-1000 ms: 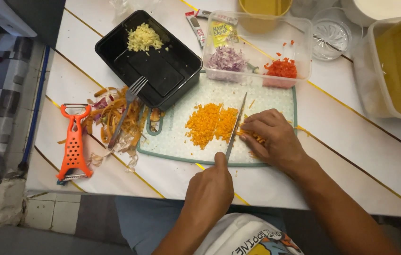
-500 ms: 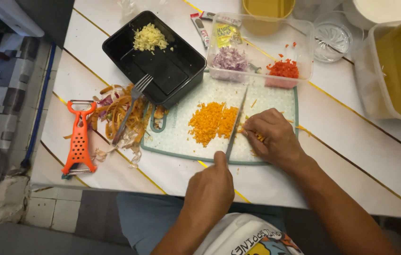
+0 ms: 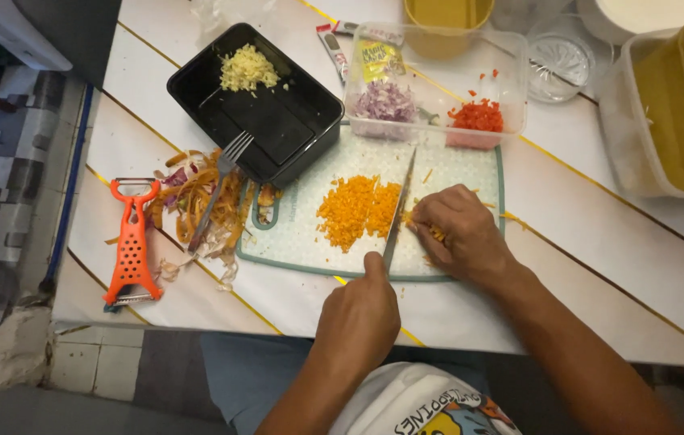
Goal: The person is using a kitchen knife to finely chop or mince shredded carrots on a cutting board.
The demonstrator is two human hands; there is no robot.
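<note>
The knife's handle is hiding inside the left hand (image 3: 358, 310), which is wrapping tight around it; only the blade of the knife (image 3: 399, 211) is showing, lying edge-down on the board (image 3: 301, 242). The right hand (image 3: 458, 234) is curling over a bit of carrot (image 3: 436, 234), fingertips pinching it against the blade, so most of that piece is lying out of sight. Just left of the blade, touching it, a diced heap (image 3: 355, 211) is sitting mid-board, bright orange and finely cut. The board's far edge is tucking under a clear tub (image 3: 511, 89) and a black tray (image 3: 277, 129). A fork (image 3: 221, 189) is resting on peelings (image 3: 197, 205) beside an orange peeler (image 3: 132, 242).
</note>
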